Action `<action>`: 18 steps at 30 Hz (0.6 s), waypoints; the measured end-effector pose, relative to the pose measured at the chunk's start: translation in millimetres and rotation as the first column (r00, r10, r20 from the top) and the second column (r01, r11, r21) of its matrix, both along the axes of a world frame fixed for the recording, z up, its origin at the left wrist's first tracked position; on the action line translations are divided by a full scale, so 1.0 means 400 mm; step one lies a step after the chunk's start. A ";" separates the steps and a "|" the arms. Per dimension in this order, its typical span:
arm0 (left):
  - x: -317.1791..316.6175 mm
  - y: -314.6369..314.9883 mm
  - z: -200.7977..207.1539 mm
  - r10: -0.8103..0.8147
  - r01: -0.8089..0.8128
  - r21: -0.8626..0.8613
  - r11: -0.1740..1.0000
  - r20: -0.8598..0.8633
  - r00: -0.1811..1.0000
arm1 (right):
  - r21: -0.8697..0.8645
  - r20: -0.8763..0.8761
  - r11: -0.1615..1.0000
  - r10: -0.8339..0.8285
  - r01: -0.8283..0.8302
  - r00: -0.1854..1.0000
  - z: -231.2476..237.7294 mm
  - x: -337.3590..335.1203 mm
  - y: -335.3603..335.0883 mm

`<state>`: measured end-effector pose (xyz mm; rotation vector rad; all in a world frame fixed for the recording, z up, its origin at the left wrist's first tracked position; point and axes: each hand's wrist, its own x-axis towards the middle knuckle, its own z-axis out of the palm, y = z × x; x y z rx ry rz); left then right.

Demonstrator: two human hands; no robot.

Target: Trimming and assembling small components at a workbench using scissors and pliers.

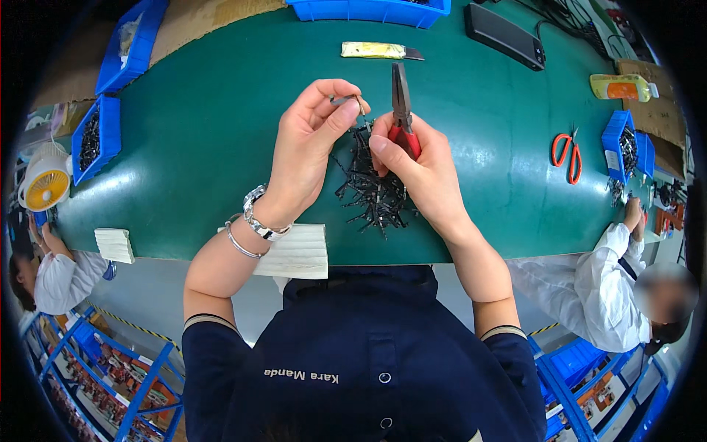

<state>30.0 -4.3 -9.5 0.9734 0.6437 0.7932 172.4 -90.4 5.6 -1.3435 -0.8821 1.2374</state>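
Note:
Between the thumb and fingers of my left hand [315,132] is pinched a small dark part with a thin metal end [360,105]; its exact kind is too small to make out. My right hand [420,162] grips a pair of pliers [401,99] with red handles, their dark jaws pointing away from me. The two hands are close together, fingertips nearly meeting. Below and between them a pile of small black wire-like parts [372,188] lies on the green table [243,118].
Beyond my hands lies a utility knife [375,50] with a yellow handle, then a blue bin [368,10]. A black device [504,35] and red-handled scissors [567,156] lie right. At left stand a blue bin of black parts [109,132] and a fan [48,184]. People sit at both sides.

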 end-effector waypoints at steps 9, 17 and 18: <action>0.003 -0.002 -0.004 -0.079 0.088 -0.129 0.988 0.073 0.994 | 0.002 0.213 1.000 0.004 -0.005 0.977 0.002 0.002 -0.003; 0.002 0.000 -0.005 -0.102 0.109 -0.120 0.987 0.067 0.993 | 0.017 0.224 1.000 -0.004 0.000 0.975 -0.001 0.003 -0.002; 0.002 0.000 -0.006 -0.102 0.110 -0.119 0.987 0.067 0.993 | 0.021 0.220 1.000 -0.009 0.005 0.976 -0.002 0.002 -0.003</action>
